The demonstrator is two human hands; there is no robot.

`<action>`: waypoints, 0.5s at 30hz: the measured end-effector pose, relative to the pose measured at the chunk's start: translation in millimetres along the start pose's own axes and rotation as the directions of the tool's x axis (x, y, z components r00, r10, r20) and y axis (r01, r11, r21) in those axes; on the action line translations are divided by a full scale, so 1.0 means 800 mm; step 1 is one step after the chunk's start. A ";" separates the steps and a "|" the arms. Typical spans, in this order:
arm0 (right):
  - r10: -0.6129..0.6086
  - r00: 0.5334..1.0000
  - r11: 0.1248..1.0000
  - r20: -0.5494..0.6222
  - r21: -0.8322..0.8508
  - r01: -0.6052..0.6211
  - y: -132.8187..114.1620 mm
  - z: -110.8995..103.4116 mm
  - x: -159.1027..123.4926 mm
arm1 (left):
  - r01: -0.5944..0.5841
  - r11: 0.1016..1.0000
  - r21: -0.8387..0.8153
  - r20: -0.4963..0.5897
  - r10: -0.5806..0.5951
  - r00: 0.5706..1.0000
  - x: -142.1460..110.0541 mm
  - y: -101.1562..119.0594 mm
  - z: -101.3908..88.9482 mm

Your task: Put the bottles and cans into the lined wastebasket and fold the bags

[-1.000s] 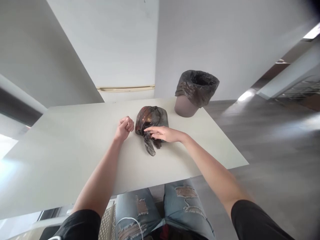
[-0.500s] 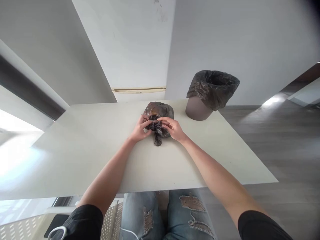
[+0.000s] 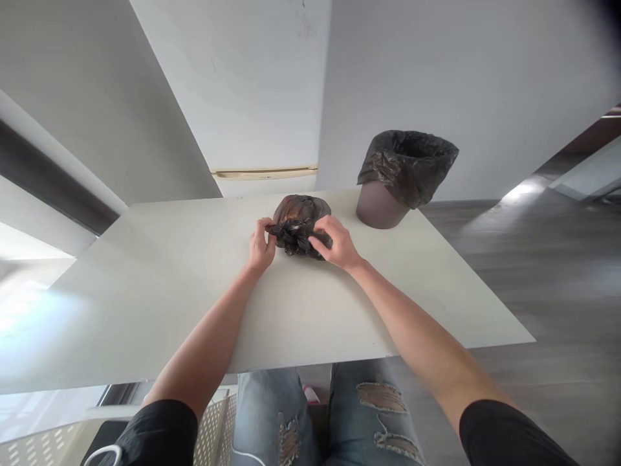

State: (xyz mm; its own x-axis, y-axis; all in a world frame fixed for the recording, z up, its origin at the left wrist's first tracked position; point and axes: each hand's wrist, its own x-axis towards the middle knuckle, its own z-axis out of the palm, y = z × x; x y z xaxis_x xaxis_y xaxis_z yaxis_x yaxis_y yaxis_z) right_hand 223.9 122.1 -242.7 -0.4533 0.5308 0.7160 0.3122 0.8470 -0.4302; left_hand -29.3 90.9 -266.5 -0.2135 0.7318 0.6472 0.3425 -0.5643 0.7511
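Observation:
A filled black plastic garbage bag (image 3: 301, 206) rests on the white table (image 3: 310, 310), its bunched top facing me. At the bag's left side, my left hand (image 3: 262, 244) pinches one gathered end of the plastic. My right hand (image 3: 338, 241) grips the opposite end between thumb and fingers. Between the two hands the crumpled plastic is pulled out sideways. Something orange-brown shows faintly through the thin film. What exactly is inside cannot be made out.
A brown trash bin (image 3: 381, 206) lined with a black bag (image 3: 402, 169) stands at the table's back right. Behind the table is a white panel with a beige edge strip (image 3: 266, 173). A perforated beige chair (image 3: 213, 427) is at lower left.
My hands have drawn apart from the middle of the bag, the left one moving left. The plastic tail that hung toward me is no longer visible, and the top is stretched sideways.

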 end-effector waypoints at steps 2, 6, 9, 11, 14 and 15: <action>-0.035 0.985 0.998 0.172 -0.038 0.042 0.000 0.002 0.000 | -0.029 1.000 0.004 -0.003 0.029 1.000 0.000 0.000 0.001; -0.016 0.962 0.995 0.273 -0.091 0.042 0.007 0.003 -0.003 | -0.070 0.997 0.032 -0.080 0.072 0.994 0.003 -0.001 0.000; -0.006 0.993 0.995 0.119 -0.099 0.017 0.012 -0.003 -0.003 | -0.001 1.000 -0.016 -0.233 -0.003 0.972 0.007 -0.005 -0.003; 0.020 1.000 0.993 0.021 -0.119 -0.018 0.013 -0.005 -0.002 | 0.036 0.996 -0.081 -0.280 -0.058 0.958 0.010 -0.009 -0.004; 0.080 0.993 0.990 -0.087 -0.111 -0.089 0.012 -0.004 -0.002 | 0.082 0.973 -0.216 -0.281 -0.143 0.949 0.017 -0.018 -0.006; 0.100 0.988 0.989 -0.120 -0.094 -0.112 0.011 -0.003 -0.002 | 0.104 0.952 -0.288 -0.270 -0.185 0.945 0.019 -0.020 -0.007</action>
State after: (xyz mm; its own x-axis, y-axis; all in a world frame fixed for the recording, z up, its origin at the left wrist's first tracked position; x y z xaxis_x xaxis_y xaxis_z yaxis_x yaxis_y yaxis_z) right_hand 229.2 129.1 -246.3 -0.3160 0.6058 0.7302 0.4378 0.7759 -0.4542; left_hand -43.1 109.1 -268.1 -0.5117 0.6929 0.5080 0.0406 -0.5710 0.8199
